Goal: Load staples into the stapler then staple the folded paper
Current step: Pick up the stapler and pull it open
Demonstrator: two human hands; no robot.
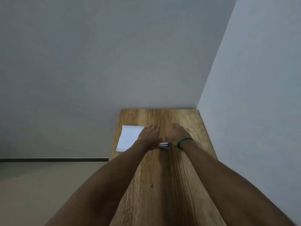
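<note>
Beside right hand (178,133) lies stapler (164,145).

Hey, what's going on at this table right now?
A person has both arms stretched over a wooden table. The left hand and right hand rest flat side by side, holding nothing that shows. A blue stapler sits between the wrists. The folded paper lies to the left, partly hidden by the left arm. Nothing is being stapled at this moment.

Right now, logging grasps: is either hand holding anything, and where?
Nothing: left hand and right hand lie flat; stapler sits between the wrists.
</note>
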